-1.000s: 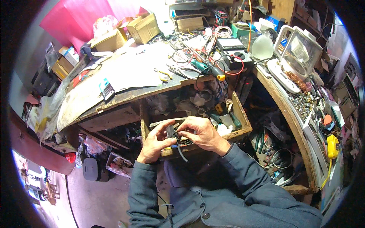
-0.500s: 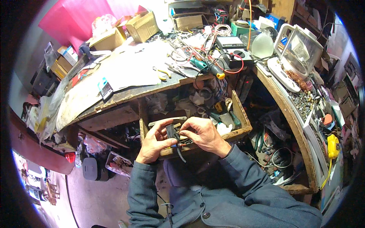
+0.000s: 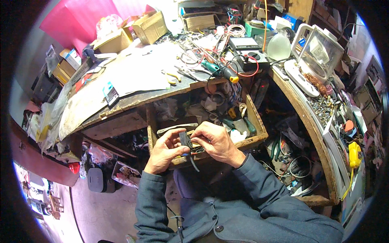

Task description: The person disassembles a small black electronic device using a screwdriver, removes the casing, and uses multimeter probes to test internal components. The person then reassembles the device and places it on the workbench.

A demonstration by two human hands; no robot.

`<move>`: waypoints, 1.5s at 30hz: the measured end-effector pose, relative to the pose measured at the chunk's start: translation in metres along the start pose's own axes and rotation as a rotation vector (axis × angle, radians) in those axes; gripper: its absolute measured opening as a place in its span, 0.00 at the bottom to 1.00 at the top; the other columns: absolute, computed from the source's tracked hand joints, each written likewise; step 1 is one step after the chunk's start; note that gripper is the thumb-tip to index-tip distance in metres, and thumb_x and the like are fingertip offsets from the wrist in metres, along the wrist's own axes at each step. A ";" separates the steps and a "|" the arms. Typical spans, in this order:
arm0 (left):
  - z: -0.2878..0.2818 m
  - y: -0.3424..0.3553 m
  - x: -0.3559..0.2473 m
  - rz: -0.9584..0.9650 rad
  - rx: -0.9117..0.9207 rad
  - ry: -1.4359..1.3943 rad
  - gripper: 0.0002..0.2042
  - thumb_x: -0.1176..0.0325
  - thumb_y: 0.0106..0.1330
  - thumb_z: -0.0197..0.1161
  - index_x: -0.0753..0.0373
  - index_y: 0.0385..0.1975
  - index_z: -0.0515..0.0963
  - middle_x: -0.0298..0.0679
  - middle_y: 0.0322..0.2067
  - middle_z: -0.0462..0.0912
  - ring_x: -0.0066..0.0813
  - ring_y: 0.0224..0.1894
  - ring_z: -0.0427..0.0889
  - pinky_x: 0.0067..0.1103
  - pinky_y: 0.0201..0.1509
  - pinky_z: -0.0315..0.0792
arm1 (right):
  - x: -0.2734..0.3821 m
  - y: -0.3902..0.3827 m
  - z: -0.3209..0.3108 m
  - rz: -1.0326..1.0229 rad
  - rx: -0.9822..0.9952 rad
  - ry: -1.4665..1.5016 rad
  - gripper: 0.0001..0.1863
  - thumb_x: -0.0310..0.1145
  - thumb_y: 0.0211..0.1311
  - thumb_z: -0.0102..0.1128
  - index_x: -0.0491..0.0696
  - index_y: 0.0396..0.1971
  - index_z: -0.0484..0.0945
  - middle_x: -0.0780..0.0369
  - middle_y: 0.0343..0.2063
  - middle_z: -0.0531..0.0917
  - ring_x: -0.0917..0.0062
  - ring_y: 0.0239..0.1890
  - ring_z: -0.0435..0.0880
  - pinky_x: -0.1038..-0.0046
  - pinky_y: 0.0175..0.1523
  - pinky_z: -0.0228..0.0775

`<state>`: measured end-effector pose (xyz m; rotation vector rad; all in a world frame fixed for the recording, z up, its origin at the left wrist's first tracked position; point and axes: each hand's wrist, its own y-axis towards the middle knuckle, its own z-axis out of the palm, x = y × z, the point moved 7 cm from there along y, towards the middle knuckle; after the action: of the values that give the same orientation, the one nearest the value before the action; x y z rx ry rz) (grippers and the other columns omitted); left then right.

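Between my hands, over the front of the open drawer, is a small black rectangular part (image 3: 184, 139) with a short dark cable (image 3: 194, 163) hanging from its lower end. My left hand (image 3: 166, 150) is closed on its left side, thumb in front. My right hand (image 3: 215, 142) is at its right side, thumb and forefinger pinched against the part's edge. Whatever lies between those fingertips is too small to make out. Under both hands runs the front board of the wooden drawer (image 3: 247, 143), which holds green-handled tools (image 3: 250, 126), a roll of tape and loose wires.
On the bench (image 3: 133, 77) above lie yellow-handled pliers (image 3: 173, 76), a multimeter (image 3: 250, 56) with red and black leads, and a small blue-and-black packet (image 3: 110, 94). A yellow tape measure (image 3: 355, 155) is at the right. Cardboard boxes (image 3: 150, 27) stand at the back.
The black part has turned slightly in my left hand, and its cable has shifted a little. Both hands stay in nearly the same place.
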<state>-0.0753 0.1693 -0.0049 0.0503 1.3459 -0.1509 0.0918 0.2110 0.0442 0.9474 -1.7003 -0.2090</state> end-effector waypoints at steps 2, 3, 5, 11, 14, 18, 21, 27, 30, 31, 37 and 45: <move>-0.002 0.002 0.003 0.009 0.002 -0.009 0.32 0.80 0.57 0.73 0.66 0.62 0.69 0.39 0.51 0.80 0.24 0.51 0.80 0.22 0.57 0.76 | 0.003 0.001 -0.002 -0.015 -0.003 -0.025 0.04 0.22 0.59 0.68 0.42 0.34 0.82 0.59 0.29 0.82 0.73 0.31 0.84 0.74 0.35 0.75; -0.002 0.002 0.003 0.014 0.003 -0.013 0.31 0.80 0.57 0.73 0.66 0.62 0.70 0.38 0.51 0.80 0.24 0.51 0.80 0.22 0.57 0.76 | 0.005 0.001 -0.002 -0.023 -0.005 -0.038 0.04 0.22 0.59 0.67 0.42 0.34 0.82 0.59 0.29 0.82 0.73 0.31 0.84 0.74 0.35 0.75; 0.004 0.001 -0.003 0.041 0.036 -0.035 0.30 0.79 0.58 0.73 0.66 0.61 0.70 0.38 0.50 0.80 0.25 0.51 0.80 0.23 0.57 0.76 | 0.004 0.002 -0.004 0.005 -0.021 -0.048 0.04 0.23 0.60 0.67 0.41 0.34 0.82 0.58 0.28 0.83 0.73 0.31 0.84 0.75 0.35 0.74; 0.002 0.001 -0.001 0.028 0.007 -0.012 0.26 0.77 0.61 0.71 0.67 0.60 0.72 0.39 0.50 0.81 0.28 0.50 0.81 0.25 0.57 0.77 | -0.011 -0.001 -0.005 0.125 -0.057 0.058 0.04 0.24 0.64 0.65 0.39 0.35 0.83 0.60 0.27 0.84 0.82 0.28 0.82 0.78 0.34 0.73; 0.000 0.000 0.000 -0.009 -0.021 -0.011 0.25 0.75 0.62 0.71 0.68 0.59 0.72 0.40 0.50 0.81 0.28 0.50 0.81 0.26 0.58 0.77 | -0.016 -0.001 -0.003 0.167 -0.040 0.087 0.04 0.25 0.66 0.63 0.40 0.36 0.83 0.63 0.26 0.83 0.85 0.27 0.81 0.80 0.32 0.73; -0.003 -0.001 0.001 0.021 -0.036 0.029 0.25 0.74 0.62 0.72 0.68 0.59 0.72 0.41 0.50 0.81 0.28 0.51 0.81 0.26 0.59 0.76 | -0.022 -0.002 -0.001 0.200 -0.018 0.113 0.05 0.25 0.68 0.62 0.40 0.37 0.83 0.66 0.25 0.83 0.87 0.26 0.79 0.81 0.31 0.72; -0.005 0.000 0.000 0.061 -0.054 0.053 0.26 0.74 0.62 0.71 0.68 0.60 0.71 0.41 0.51 0.80 0.29 0.52 0.80 0.26 0.59 0.76 | -0.025 -0.003 0.002 0.276 0.029 0.157 0.05 0.25 0.68 0.61 0.40 0.38 0.83 0.67 0.24 0.83 0.89 0.26 0.78 0.82 0.32 0.71; -0.002 -0.001 -0.005 0.090 -0.082 0.033 0.27 0.72 0.65 0.68 0.68 0.63 0.68 0.41 0.49 0.80 0.28 0.49 0.80 0.25 0.54 0.77 | -0.025 -0.003 0.003 0.298 0.025 0.177 0.07 0.26 0.63 0.64 0.41 0.40 0.83 0.60 0.31 0.84 0.82 0.30 0.81 0.77 0.35 0.73; -0.004 0.000 -0.002 0.060 -0.109 0.073 0.23 0.70 0.67 0.65 0.68 0.60 0.70 0.39 0.45 0.81 0.24 0.41 0.80 0.21 0.46 0.76 | -0.013 0.000 -0.001 0.216 0.031 0.123 0.14 0.27 0.59 0.70 0.46 0.45 0.84 0.63 0.35 0.81 0.82 0.30 0.78 0.78 0.35 0.71; -0.008 0.001 0.002 0.053 -0.118 0.094 0.21 0.68 0.68 0.64 0.68 0.59 0.72 0.38 0.43 0.82 0.22 0.39 0.79 0.20 0.44 0.75 | -0.008 0.002 0.000 0.159 0.056 0.123 0.14 0.28 0.59 0.70 0.47 0.46 0.84 0.63 0.34 0.80 0.82 0.30 0.77 0.78 0.35 0.71; -0.002 0.003 0.008 -0.009 -0.097 0.327 0.15 0.63 0.71 0.62 0.65 0.52 0.79 0.31 0.35 0.81 0.14 0.33 0.75 0.15 0.35 0.70 | 0.000 0.001 -0.003 0.016 0.034 0.166 0.11 0.29 0.61 0.70 0.50 0.44 0.86 0.65 0.31 0.78 0.81 0.31 0.77 0.78 0.35 0.70; 0.005 0.007 0.012 -0.072 -0.084 0.554 0.15 0.60 0.74 0.59 0.66 0.47 0.80 0.29 0.35 0.80 0.16 0.36 0.75 0.16 0.39 0.70 | -0.004 -0.001 -0.006 0.043 -0.016 0.136 0.04 0.26 0.61 0.67 0.42 0.34 0.84 0.59 0.27 0.82 0.74 0.29 0.81 0.74 0.35 0.72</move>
<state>-0.0664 0.1749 -0.0159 -0.0298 1.9066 -0.1464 0.0974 0.2147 0.0428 0.8930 -1.5900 -0.1265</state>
